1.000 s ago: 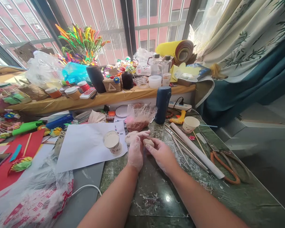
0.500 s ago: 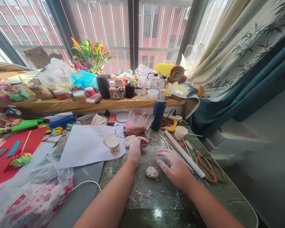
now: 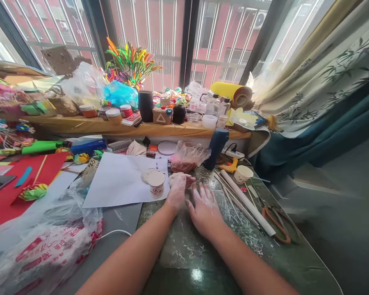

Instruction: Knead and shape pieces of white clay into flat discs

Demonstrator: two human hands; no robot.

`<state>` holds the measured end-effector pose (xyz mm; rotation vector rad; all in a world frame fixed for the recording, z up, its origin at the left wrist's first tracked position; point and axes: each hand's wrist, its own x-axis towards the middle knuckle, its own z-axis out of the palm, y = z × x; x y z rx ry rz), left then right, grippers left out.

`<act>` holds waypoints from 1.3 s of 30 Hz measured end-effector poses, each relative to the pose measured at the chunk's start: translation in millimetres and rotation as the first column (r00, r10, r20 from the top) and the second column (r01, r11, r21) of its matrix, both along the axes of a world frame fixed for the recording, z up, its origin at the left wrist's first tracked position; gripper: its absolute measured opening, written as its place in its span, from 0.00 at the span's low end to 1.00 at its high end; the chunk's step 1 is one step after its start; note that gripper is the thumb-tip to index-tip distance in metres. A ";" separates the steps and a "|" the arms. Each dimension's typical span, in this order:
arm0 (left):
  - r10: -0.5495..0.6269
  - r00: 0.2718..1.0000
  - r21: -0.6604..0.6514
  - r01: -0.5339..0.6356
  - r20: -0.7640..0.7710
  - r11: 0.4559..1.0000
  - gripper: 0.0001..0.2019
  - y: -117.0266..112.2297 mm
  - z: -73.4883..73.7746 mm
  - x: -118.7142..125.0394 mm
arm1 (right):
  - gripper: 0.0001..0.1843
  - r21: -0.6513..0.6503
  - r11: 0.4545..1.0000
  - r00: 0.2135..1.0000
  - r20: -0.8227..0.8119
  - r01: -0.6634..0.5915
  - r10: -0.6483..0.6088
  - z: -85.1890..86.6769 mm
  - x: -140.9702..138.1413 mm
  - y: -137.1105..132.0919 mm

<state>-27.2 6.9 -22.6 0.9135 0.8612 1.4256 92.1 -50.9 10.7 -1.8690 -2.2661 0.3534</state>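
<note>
My right hand (image 3: 204,207) lies palm down on a clear plastic sheet (image 3: 184,252), its fingers apart and dusted with white powder. The small pale dough-like lump seen earlier is out of sight, and whether it lies beneath this palm I cannot see. Just left of it, my left hand (image 3: 177,189) rests on its edge, fingers stretched to the right and coated white. A second pale lump behind that hand is mostly hidden. Near my left hand, a paper cup (image 3: 157,189) stands on a white paper sheet (image 3: 117,184).
Right of my hands lie a white tube (image 3: 249,205), thin sticks and orange-handled scissors (image 3: 276,225). Behind them are a paper cup (image 3: 243,173), a yellow glue gun (image 3: 230,166), a dark blue cylinder (image 3: 215,148) and a bag of brown material (image 3: 186,162). A crumpled plastic bag (image 3: 58,250) lies left.
My right hand has moved left and flattened over the plastic sheet beside my left hand. The small lump is now covered from view. The camera view has shifted slightly.
</note>
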 end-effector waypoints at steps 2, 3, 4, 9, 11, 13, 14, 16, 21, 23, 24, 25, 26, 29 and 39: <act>0.015 1.000 0.014 -0.015 -0.002 1.000 0.24 1.0 -4.1 0.9 | 0.38 -0.018 1.000 0.997 0.070 -0.020 0.021 5.3 -1.3 20.8; 0.021 1.000 0.018 -0.021 -0.002 1.000 0.23 1.2 -5.2 1.0 | 0.39 -0.022 0.999 0.996 0.088 -0.029 0.031 6.1 -1.4 27.2; 0.027 1.000 0.022 -0.027 -0.008 0.999 0.21 1.3 -5.9 0.9 | 0.39 -0.021 0.999 0.994 0.097 -0.040 0.042 5.2 -0.9 29.9; 0.049 0.984 0.080 -0.036 -0.171 0.996 0.19 0.3 -6.4 -0.2 | 0.42 0.076 0.989 0.986 0.118 -0.129 0.119 -17.3 13.5 -5.7; 0.051 0.974 0.098 -0.030 -0.222 0.995 0.20 0.1 -6.5 -0.1 | 0.42 0.090 0.983 0.982 0.111 -0.160 0.150 -25.7 22.3 -24.5; 0.048 0.967 0.105 -0.022 -0.250 0.994 0.21 -0.2 -6.2 -0.1 | 0.40 0.076 0.977 0.977 0.094 -0.199 0.192 -28.9 29.3 -32.4; 0.046 0.964 0.107 -0.018 -0.263 0.994 0.21 -0.5 -5.8 -0.2 | 0.39 0.061 0.975 0.975 0.083 -0.212 0.207 -28.4 31.2 -31.0; 0.042 0.955 0.119 -0.007 -0.294 0.993 0.21 -1.3 -4.1 -0.9 | 0.39 0.028 0.978 0.977 0.055 -0.205 0.204 -23.8 31.2 -18.3; 0.024 0.950 0.151 0.024 -0.313 0.988 0.20 -3.2 1.5 -2.0 | 0.39 0.059 0.988 0.988 0.069 -0.140 0.136 -11.1 17.7 28.8; 0.016 0.961 0.130 0.021 -0.278 0.991 0.18 -3.6 3.9 -1.7 | 0.36 0.108 0.983 0.987 0.082 -0.149 0.141 -13.4 14.8 32.4; 0.010 0.964 0.116 0.022 -0.266 0.993 0.17 -3.9 5.4 -1.5 | 0.33 0.141 0.977 0.985 0.083 -0.160 0.149 -16.3 15.1 29.3; 0.000 0.965 0.101 0.027 -0.263 0.995 0.16 -4.4 7.2 -1.4 | 0.30 0.179 0.969 0.984 0.082 -0.170 0.158 -19.7 16.5 23.6; -0.011 0.963 0.088 0.036 -0.271 0.995 0.15 -4.9 9.4 -1.5 | 0.28 0.218 0.959 0.983 0.078 -0.179 0.166 -23.2 19.0 16.3; -0.032 0.940 0.075 0.061 -0.341 0.995 0.14 -7.1 17.7 -2.5 | 0.23 0.305 0.924 0.972 0.041 -0.231 0.229 -29.3 30.4 -5.6; -0.048 0.894 0.045 0.075 -0.445 0.996 0.15 -8.0 26.6 -4.2 | 0.21 0.218 0.972 0.882 -0.436 -0.089 0.179 -17.8 63.2 -19.3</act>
